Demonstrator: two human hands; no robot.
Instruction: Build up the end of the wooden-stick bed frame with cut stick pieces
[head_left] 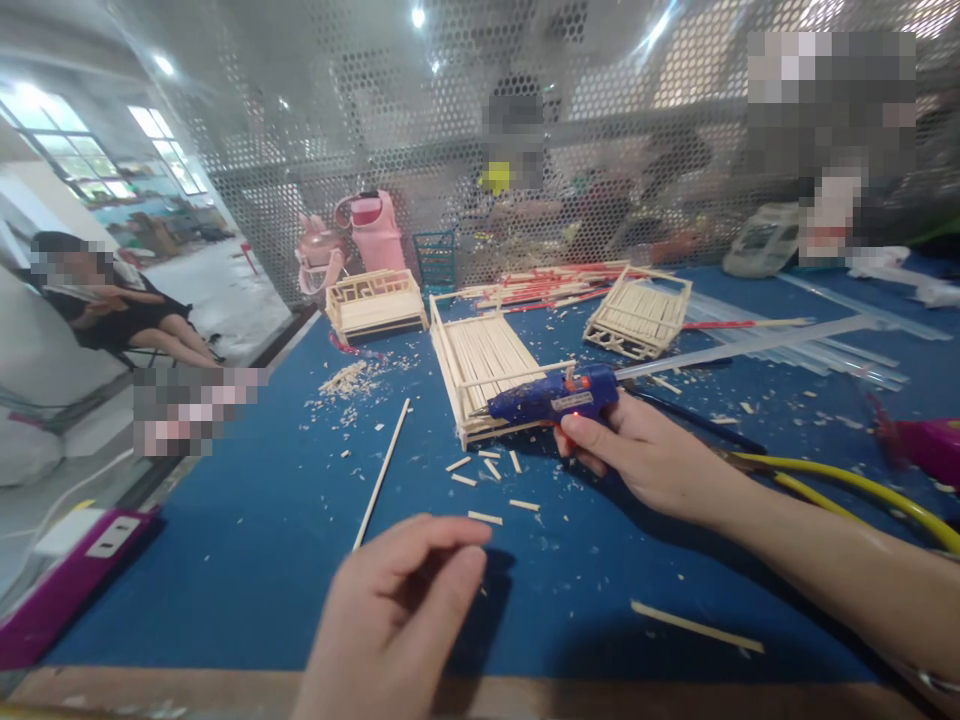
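With the right hand's [649, 455] fingers wrapped around the blue glue gun [551, 396], its nozzle at the near corner of the slatted stick frame [487, 345] mid-tabletop [247, 560], a wrist twist could knock thin rails (the long glue stick [750, 345] behind might also snag the smaller frame [641, 312]). The left hand [401, 605] hovers near the front edge, thumb and forefinger slightly parted, nothing visible between; open room lies leftward, toward the purple power strip [82, 590], while yellow handles [847, 475] crowd the right forearm.
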